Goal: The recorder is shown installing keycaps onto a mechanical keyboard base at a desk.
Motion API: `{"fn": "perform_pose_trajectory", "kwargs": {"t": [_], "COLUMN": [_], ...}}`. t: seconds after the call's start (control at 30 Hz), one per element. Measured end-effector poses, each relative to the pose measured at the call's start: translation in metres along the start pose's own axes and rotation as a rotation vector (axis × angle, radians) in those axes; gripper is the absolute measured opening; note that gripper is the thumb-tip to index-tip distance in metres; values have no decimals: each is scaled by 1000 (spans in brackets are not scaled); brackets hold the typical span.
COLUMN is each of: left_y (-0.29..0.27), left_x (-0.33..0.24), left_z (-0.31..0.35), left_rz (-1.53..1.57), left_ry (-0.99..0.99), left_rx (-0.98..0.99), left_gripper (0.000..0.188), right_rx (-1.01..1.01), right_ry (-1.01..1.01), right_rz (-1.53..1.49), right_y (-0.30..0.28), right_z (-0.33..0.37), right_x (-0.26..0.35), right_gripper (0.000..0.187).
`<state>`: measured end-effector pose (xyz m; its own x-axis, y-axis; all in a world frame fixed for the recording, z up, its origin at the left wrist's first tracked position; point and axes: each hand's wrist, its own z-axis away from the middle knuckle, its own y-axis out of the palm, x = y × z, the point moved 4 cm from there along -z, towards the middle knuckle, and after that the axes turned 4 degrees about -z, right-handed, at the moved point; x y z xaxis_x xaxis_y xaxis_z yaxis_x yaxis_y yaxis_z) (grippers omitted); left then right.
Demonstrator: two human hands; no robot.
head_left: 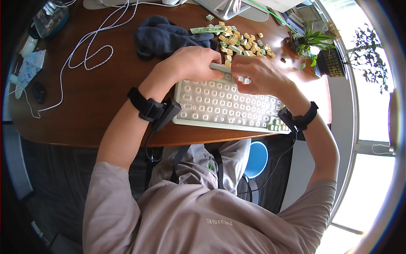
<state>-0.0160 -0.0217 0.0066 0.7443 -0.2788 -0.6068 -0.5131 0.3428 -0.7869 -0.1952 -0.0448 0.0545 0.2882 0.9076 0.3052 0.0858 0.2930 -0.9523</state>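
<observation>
A pale keyboard (222,101) lies at the front of the desk with most of its keycaps off and rows of white switches bare. A few green keycaps (277,125) sit at its near right corner. My left hand (196,62) is closed on the keyboard's far edge, thumb on the near side. Beside it, my right hand (259,73) has its fingers bent together over the keyboard's far rows; small white pieces show between them, but what they pinch is hidden. Beyond both hands lies a heap of loose yellow, white and green keycaps (249,44).
A dark blue cloth (158,36) lies behind my left hand, and a long green keycap strip (207,30) rests by it. A white cable (86,51) loops across the left. A potted plant (311,42) and a monitor stand (224,10) are at the back; a blue bin (256,160) stands below.
</observation>
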Motion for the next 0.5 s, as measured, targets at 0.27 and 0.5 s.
{"fn": "perform_pose_trajectory", "kwargs": {"t": [0.27, 0.5], "left_y": [1, 2], "left_x": [1, 2], "left_z": [-1, -1], "left_rz": [5, 6], "left_ry": [30, 43], "left_rx": [-29, -74], "left_gripper": [40, 38], "right_rx": [115, 166], "right_ry": [78, 128], "right_rz": [44, 77], "right_y": [-4, -5], "right_z": [-9, -13], "right_x": [5, 9], "right_gripper": [15, 16]}}
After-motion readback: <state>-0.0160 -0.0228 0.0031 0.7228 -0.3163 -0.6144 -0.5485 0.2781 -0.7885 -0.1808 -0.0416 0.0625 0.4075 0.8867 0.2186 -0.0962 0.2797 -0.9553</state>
